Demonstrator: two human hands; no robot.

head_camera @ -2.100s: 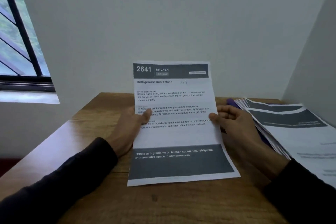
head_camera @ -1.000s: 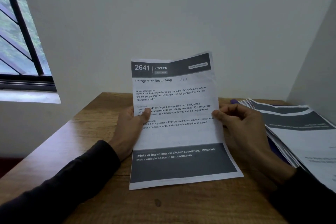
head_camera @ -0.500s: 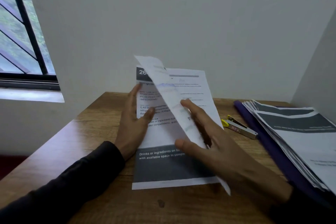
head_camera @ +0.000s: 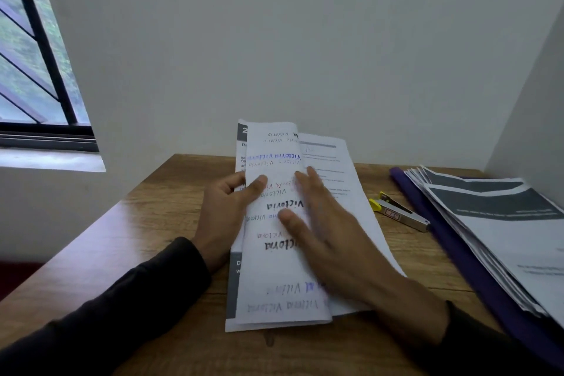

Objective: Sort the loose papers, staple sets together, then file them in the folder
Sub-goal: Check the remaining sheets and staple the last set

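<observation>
Papers stand propped on the desk in front of the person, and their top sheet is now turned over leftward, showing a back covered in handwriting, where a second ago the printed front faced the camera. The left hand holds the left edge of the set, thumb pinching the turned sheet against it. The right hand lies flat with straight, spread fingers across the turned sheet and the next page, holding nothing; half a second ago it was sweeping the sheet across. The next page is now bared, so the person seems to be checking what belongs together, a sorting step; stapling and filing look not yet done. Right of the hands, a stapler lies on the desk, in view now though covered by the sheet and hand two seconds ago. Farther right, a pile of more sheets rests on a purple folder.
</observation>
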